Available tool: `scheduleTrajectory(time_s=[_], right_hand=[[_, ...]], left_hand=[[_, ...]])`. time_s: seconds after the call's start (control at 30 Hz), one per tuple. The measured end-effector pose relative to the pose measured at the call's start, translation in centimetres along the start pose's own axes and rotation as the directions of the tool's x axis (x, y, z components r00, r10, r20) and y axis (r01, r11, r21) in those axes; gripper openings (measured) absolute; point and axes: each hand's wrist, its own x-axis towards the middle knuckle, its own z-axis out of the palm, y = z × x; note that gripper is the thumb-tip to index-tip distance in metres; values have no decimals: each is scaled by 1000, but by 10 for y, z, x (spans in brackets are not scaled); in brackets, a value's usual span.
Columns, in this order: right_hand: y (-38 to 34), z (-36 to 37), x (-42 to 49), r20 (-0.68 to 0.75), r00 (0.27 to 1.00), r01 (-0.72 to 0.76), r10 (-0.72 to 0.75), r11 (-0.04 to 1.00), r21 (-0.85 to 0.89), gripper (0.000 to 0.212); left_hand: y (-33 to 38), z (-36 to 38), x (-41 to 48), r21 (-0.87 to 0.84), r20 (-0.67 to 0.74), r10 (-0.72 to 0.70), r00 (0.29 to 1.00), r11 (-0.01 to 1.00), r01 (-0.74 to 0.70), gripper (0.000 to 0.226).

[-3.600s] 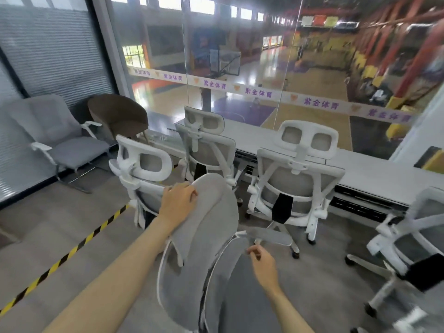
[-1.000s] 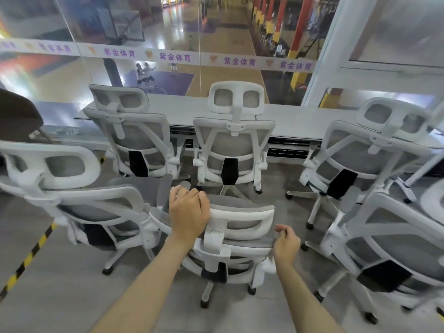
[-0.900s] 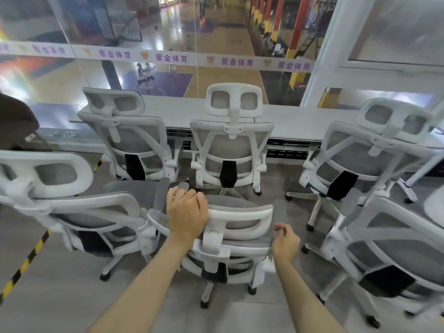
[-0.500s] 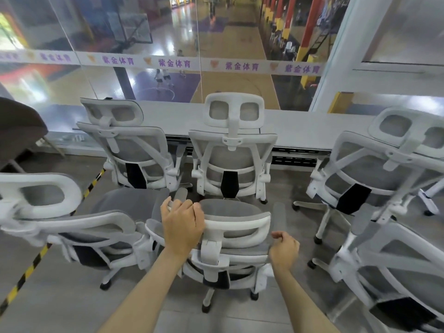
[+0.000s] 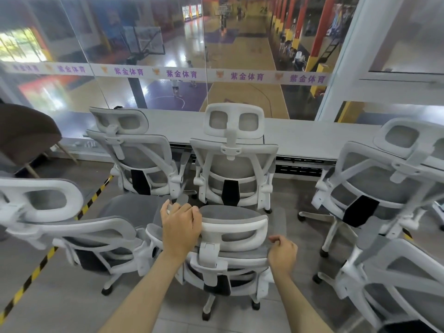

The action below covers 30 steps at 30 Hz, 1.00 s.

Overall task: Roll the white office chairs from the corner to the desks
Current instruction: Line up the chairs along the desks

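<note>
while you've got both hands on it, the white chair (image 5: 236, 221) you're rolling sits mid-floor, just behind the two chairs already parked at the desk (image 5: 312, 138). so i'd call this the middle of the push, not the parking bit yet. your left hand (image 5: 181, 225) has its fingers curled over the top left corner of the headrest. your right hand (image 5: 282, 254) is curled onto the upper right edge of the backrest, which looks more like a pinch than a full grab.

straight ahead is blocked by the middle parked chair (image 5: 234, 159), and the left parked chair (image 5: 134, 150) fills the slot beside it. the free bit of desk seems to be off to the right, between the middle one and the tilted chair (image 5: 374, 183). so the next move is probably a swing right, then a push forward. watch the casters: the side chair (image 5: 72, 234) is right up against your left, and the near chair (image 5: 396, 275) crowds your right.
</note>
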Motion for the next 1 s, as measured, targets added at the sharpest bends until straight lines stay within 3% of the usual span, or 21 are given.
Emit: scheduleTrajectory(time_s=[0.4,0.57,0.67,0.83,1.0], right_hand=[[10,-4,17,65,997,43,-46,998,49,34],[12,-17,10,177,982,59,-71,995,76,28],[9,-30,-6,163,982,85,-96,994,70,29],[-1,-66,-35,146,973,182,-181,983,1,29],[12,-114,-68,82,961,271,-263,958,-100,24]], left_hand=[[7,-6,2,40,71,36,997,998,-39,48],[-1,-17,1,81,180,93,979,991,-109,46],[2,-27,3,110,261,132,956,980,-166,50],[27,-34,-6,-38,361,191,913,981,-190,50],[66,-29,-27,-174,288,346,893,936,-307,29]])
